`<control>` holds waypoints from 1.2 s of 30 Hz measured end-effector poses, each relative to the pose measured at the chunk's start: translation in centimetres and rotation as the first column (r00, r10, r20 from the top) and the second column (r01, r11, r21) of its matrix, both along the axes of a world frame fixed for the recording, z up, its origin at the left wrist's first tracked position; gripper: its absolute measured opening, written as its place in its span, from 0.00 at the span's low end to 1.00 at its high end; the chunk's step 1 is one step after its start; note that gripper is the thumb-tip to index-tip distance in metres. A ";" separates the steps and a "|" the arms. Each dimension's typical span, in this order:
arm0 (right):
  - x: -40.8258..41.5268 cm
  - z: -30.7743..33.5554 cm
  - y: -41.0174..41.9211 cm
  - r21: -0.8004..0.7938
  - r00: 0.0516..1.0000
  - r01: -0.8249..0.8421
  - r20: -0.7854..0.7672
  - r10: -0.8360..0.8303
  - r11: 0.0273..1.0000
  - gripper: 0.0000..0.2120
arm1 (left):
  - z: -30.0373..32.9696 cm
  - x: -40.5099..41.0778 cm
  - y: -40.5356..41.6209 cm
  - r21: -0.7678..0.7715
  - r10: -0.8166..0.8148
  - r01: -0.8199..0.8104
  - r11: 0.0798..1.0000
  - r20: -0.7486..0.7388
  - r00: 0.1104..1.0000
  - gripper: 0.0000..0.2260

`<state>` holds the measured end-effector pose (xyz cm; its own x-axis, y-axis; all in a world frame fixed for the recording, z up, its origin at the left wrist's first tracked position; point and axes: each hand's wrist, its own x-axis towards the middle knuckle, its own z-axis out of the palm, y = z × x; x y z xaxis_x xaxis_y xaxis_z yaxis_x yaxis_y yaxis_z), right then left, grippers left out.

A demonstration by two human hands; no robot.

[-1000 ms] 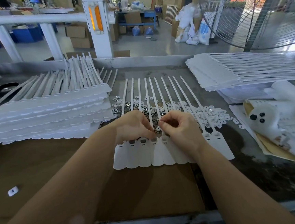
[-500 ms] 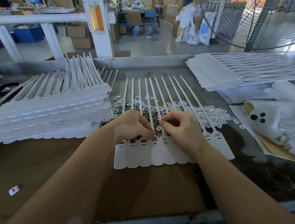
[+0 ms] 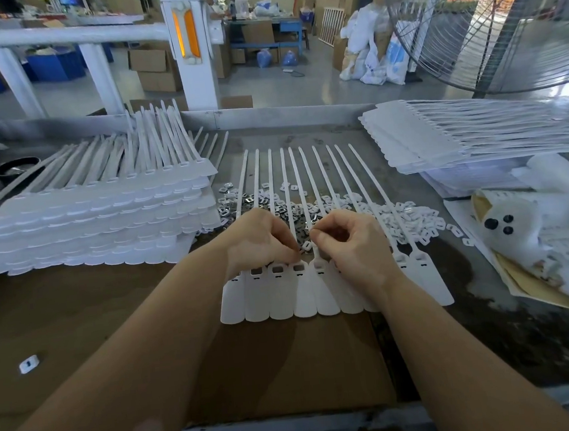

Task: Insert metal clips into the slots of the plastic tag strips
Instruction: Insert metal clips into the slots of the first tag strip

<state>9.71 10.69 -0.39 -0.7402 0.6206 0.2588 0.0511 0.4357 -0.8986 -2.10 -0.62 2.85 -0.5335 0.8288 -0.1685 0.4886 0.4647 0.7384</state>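
Observation:
A white strip of joined plastic tags (image 3: 280, 300) lies flat on the table, its thin tails fanning away from me. Each tag head has a small rectangular slot. My left hand (image 3: 261, 239) has its fingers curled, the tips pressed at a slot near the strip's middle. My right hand (image 3: 351, 244) is curled too, thumb and forefinger pinching something small just above the neighbouring slot; what it holds is too small to make out. A pile of metal clips (image 3: 230, 204) and white plastic pieces (image 3: 410, 219) lies beyond my hands, under the tails.
A tall stack of tag strips (image 3: 98, 228) fills the left side. Another stack (image 3: 458, 138) lies at the far right on a clear box. A white glove (image 3: 539, 237) rests at right, a loose white piece (image 3: 28, 363) at left. A fan (image 3: 500, 24) stands behind.
Both hands stay at the strip's slots. The fingertips have shifted slightly; the strip has not moved.

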 end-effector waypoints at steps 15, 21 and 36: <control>-0.3 -0.5 0.2 0.246 0.994 0.093 0.033 -0.104 0.965 0.03 | -1.8 0.9 3.1 0.065 0.218 -0.209 0.976 -0.377 0.900 0.10; -0.2 -0.5 0.2 0.238 0.994 0.088 0.039 -0.100 0.967 0.03 | -1.9 0.9 3.1 0.118 0.277 -0.252 0.960 -0.303 0.912 0.02; -0.1 -0.3 0.2 0.087 0.998 -0.042 -0.038 0.045 0.995 0.05 | -1.9 1.7 1.1 0.347 0.194 -0.212 0.914 0.086 0.977 0.04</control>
